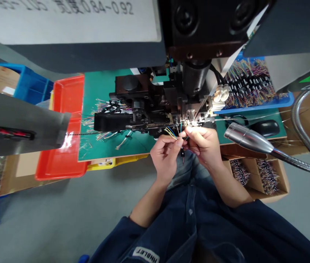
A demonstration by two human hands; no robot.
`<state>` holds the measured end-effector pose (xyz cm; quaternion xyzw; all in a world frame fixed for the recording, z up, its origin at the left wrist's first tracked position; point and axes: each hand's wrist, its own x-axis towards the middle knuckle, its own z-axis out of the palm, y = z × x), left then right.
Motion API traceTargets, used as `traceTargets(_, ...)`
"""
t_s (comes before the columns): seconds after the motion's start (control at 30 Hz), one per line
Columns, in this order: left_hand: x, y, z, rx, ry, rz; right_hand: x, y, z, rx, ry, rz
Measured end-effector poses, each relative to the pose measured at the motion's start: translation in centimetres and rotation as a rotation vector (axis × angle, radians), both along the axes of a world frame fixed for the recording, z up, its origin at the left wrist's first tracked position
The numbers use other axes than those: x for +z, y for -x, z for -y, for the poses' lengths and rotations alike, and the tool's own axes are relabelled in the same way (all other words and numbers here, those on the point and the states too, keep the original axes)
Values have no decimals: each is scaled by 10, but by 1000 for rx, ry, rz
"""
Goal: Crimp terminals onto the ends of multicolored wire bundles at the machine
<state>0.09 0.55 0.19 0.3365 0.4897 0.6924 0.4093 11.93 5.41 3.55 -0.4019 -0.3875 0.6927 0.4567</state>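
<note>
Two hands pinch together: the left hand (pixel 166 159) and right hand (pixel 202 146) hold thin coloured wires (pixel 171 133) between the fingertips, close under a black crimping press (pixel 138 106) at 12 o'clock, seemingly to keep the ends near it. A metal gooseneck lamp (pixel 249 139) stands at 3 o'clock.

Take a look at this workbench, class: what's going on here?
A person pinches thin coloured wires with the left hand and right hand, right at the front of a crimping machine. Wire bundles lie in a blue tray beyond the machine, and more stand in a cardboard box to the right.
</note>
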Motion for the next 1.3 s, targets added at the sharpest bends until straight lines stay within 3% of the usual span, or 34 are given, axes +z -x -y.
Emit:
traceTargets(0.37,1,0,2,-50,31,-3,6,-2,-1,11,-130,97)
traceTargets(0.97,-2,1,-2,-5,-36,21,15,1,-1,-13,43,60)
traceTargets(1.3,-1,3,0,-61,-34,-6,13,-3,1,8,-123,158)
